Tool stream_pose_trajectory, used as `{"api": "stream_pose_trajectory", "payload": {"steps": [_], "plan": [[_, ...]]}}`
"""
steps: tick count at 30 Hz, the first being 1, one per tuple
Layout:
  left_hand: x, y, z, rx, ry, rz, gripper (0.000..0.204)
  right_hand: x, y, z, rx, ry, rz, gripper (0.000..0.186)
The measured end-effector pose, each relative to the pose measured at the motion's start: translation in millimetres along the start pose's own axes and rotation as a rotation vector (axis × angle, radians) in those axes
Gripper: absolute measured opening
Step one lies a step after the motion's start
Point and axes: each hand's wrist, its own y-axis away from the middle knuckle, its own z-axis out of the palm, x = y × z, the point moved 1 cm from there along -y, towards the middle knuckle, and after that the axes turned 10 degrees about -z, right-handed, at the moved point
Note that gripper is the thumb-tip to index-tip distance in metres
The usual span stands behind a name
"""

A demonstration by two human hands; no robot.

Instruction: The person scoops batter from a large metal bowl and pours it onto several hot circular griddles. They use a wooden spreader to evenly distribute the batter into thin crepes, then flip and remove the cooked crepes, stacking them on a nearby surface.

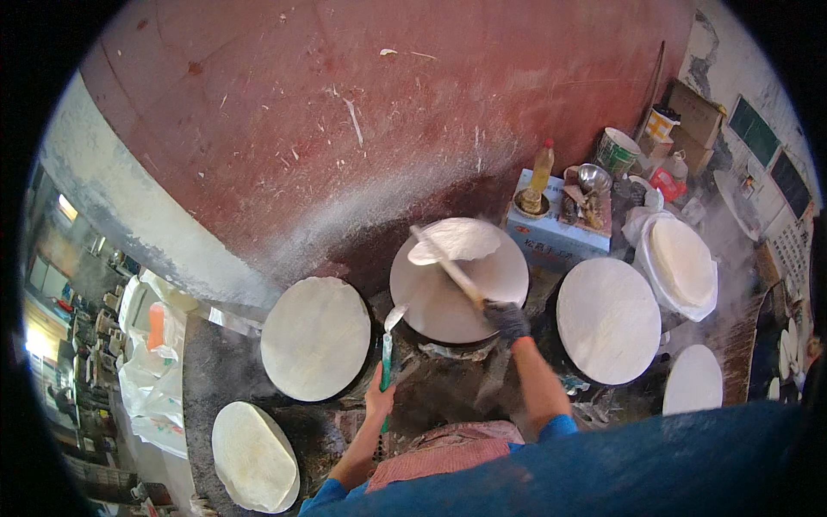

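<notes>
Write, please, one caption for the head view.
Left hand with a ladle, gloved right hand with a wooden tool over a griddle.

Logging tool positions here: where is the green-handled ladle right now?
In the head view, the ladle is left of centre in the left hand, its bowl by the left edge of the middle griddle.

The left hand [379, 399] is holding a spoon [387, 362] with a green handle. The right hand [506, 320], in a black glove, is gripping a wooden stick [457, 277] over white batter [465, 239] on a round pan [426, 303]. Flat white rounds [316, 339] are lying on both sides.
</notes>
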Motion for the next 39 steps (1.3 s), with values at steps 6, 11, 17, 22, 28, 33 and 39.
{"api": "stream_pose_trajectory", "payload": {"steps": [6,11,17,22,28,33,39], "plan": [[1.4,4.4,4.1,0.011,0.041,0.011,0.069,-12.6,-11.2,-18.2,0.052,-0.294,0.166,0.024],[4.1,20.3,16.8,0.020,0.116,0.055,0.069,-17.4,-35.6,-39.8,-0.118,-0.183,0.117,0.026],[6.9,33.5,38.8,0.031,0.130,0.025,0.069,9.3,-58.2,-59.2,-0.284,0.036,-0.190,0.030],[6.4,43.6,56.1,0.113,0.040,0.052,0.068,43.6,-77.6,-62.5,-0.403,-0.204,0.284,0.029],[5.5,46.9,61.4,0.156,-0.026,0.041,0.066,53.7,-88.2,-70.6,-0.444,-0.269,0.031,0.032],[-3.1,61.4,60.1,0.164,0.068,0.043,0.066,44.5,-122.1,-80.4,-0.670,0.369,-0.456,0.031],[-9.7,81.5,62.5,0.200,0.106,0.087,0.068,31.3,-140.3,-82.8,-0.406,-0.399,0.000,0.035]]}}
